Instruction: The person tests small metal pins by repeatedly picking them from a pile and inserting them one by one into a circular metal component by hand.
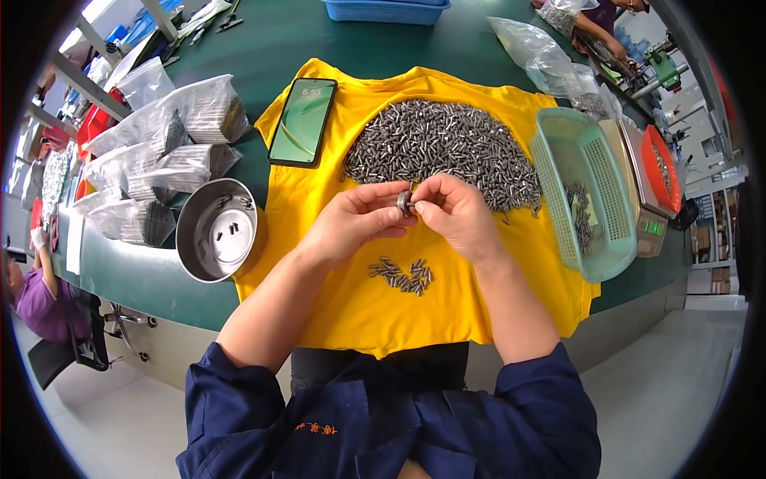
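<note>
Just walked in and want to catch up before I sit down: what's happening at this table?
A person in a dark blue jacket holds a small metal piece between the fingertips of the left hand and right hand, above a yellow cloth. A big heap of small metal parts lies behind the hands, a small cluster in front. A steel bowl and green basket flank the cloth.

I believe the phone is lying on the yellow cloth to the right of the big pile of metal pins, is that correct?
Not quite: the head view shows the phone on the yellow cloth to the left of the big pile of metal pins, not the right.
</note>
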Action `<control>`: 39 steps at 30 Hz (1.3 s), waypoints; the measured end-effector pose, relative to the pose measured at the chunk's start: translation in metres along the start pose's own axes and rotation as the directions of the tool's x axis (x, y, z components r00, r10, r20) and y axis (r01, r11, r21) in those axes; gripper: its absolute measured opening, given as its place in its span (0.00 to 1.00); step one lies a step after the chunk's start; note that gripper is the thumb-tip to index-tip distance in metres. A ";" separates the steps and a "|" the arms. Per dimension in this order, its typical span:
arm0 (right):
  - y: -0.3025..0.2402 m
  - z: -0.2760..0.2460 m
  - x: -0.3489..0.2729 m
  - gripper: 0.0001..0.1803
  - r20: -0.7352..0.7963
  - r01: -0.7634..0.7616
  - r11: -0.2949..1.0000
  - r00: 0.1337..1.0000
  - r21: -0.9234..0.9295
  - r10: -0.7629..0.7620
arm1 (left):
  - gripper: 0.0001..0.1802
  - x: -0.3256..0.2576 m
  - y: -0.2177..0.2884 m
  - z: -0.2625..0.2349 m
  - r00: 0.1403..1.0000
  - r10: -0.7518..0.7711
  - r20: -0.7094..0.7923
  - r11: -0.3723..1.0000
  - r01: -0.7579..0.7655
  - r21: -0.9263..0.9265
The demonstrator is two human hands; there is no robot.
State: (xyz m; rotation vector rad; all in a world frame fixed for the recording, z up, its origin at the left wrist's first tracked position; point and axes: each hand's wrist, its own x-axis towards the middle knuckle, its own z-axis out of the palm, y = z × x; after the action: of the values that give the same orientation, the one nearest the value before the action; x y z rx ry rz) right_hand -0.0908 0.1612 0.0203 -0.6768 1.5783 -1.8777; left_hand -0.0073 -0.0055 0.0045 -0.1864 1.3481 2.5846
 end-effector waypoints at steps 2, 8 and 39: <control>0.001 -0.004 -0.001 0.04 0.004 -0.003 0.994 1.000 -0.106 0.003 | 0.21 0.001 0.000 0.001 1.000 0.024 -0.014 1.000 -0.024 0.014; -0.012 0.003 -0.003 0.04 -0.027 0.103 0.867 0.991 -0.488 -0.133 | 0.20 0.000 0.001 -0.003 1.000 0.016 -0.006 1.000 -0.016 -0.007; 0.019 -0.024 0.014 0.02 0.079 0.129 0.104 0.920 -0.986 -0.384 | 0.17 -0.002 -0.008 0.004 0.975 -0.049 0.218 0.959 -0.015 0.283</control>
State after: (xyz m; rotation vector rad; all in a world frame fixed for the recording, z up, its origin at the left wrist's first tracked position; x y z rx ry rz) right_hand -0.1152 0.1657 -0.0028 -1.4083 3.0076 -0.7287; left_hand -0.0033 0.0017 0.0010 0.1357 1.5971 2.2807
